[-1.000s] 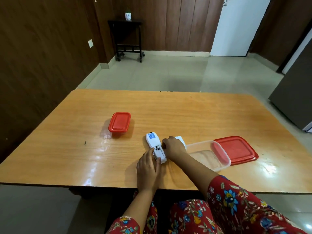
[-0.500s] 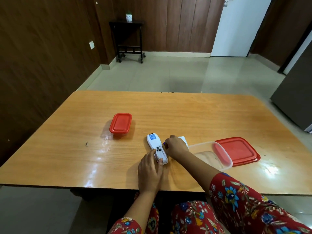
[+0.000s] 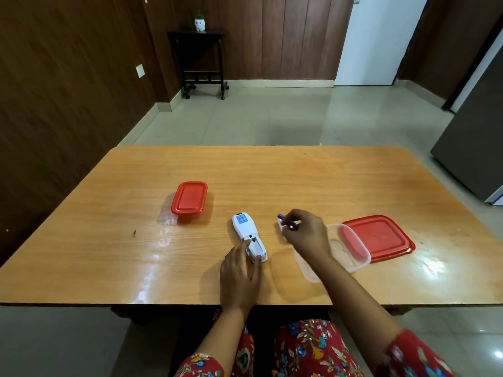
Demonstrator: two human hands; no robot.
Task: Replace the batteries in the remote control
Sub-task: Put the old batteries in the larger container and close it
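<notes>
A white remote control (image 3: 246, 232) lies face down on the wooden table (image 3: 272, 180), its battery compartment open and looking empty. My left hand (image 3: 241, 273) presses on the remote's near end, index finger at the compartment's edge. My right hand (image 3: 306, 232) is to the right of the remote and pinches two purple batteries (image 3: 289, 222) between its fingers. The white battery cover (image 3: 281, 226) lies on the table, mostly hidden under that hand.
An open clear plastic box (image 3: 351, 248) sits right of my right hand, its red lid (image 3: 379, 238) beside it. A small closed box with a red lid (image 3: 189, 198) stands to the left of the remote. The table's front edge is near my wrists.
My right hand has come away from the remote's compartment, moving right, and now holds purple batteries. The compartment now looks empty. My left hand stays on the remote.
</notes>
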